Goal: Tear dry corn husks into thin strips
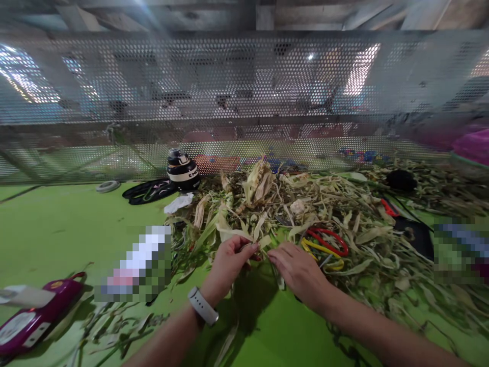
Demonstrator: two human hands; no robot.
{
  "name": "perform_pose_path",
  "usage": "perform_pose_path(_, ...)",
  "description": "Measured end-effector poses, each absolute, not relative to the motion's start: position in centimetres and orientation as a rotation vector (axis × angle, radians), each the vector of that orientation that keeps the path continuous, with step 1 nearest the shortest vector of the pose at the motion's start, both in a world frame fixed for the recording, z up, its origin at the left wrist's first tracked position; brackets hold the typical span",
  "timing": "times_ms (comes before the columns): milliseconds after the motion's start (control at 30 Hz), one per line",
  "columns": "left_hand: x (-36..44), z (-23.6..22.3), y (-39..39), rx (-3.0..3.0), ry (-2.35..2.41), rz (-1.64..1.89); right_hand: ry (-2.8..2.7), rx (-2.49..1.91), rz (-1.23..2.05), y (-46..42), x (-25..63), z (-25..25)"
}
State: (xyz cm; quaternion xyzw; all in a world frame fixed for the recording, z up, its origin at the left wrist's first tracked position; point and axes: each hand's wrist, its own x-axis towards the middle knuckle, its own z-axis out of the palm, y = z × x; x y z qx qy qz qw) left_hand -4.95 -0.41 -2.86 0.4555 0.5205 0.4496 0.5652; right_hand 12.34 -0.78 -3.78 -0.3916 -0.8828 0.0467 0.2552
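Note:
My left hand [233, 255], with a white watch strap at the wrist, pinches a strip of dried corn husk [264, 241] between thumb and fingers. Just to its right, my right hand [296, 267] has its fingers closed on the same pale strip or one beside it. Both hands are close together above the green table [263, 331]. Behind them spreads a large heap of dried corn husks [367, 204]. Red-handled scissors [340, 243] and a yellow handle [319, 253] lie in the husks by my right hand; their blades are hidden.
A black bottle [183, 176] stands behind, beside a coiled black strap [147, 190], a roll of tape [108, 186] and white tissue [179, 202]. A magenta plastic device [46, 313] lies at front left. A perforated metal screen [229, 92] closes off the back.

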Motion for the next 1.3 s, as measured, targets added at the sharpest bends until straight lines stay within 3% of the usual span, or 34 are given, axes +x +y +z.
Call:
perform_pose_path(133, -4.8, -2.3, -0.7, 1.182, 1.252, 0.999, -2.507, -0.971, -0.078, -0.7, 12.5, -3.4)
perform_pose_path(300, -5.1, -1.7, -1.0, 1.473, 1.087, 0.866, -2.405, -0.867, -0.064, 0.1, 12.9, -3.0)
perform_pose_path(467, -5.7, -0.8, -1.0, 1.598, 1.048, 0.786, -2.335, -0.914, 0.153, 0.1, 12.6, -3.0)
perform_pose_path(700, -5.6, -1.7, -1.0, 1.232, 1.040, 0.825, -2.104, -1.176, 0.631, -0.6, 12.4, -3.0)
perform_pose_path(1300, -4.4, -2.2, -1.5, 0.819, 0.942, 1.138, -1.664, -1.142, 1.034, -0.6, 11.7, -3.8)
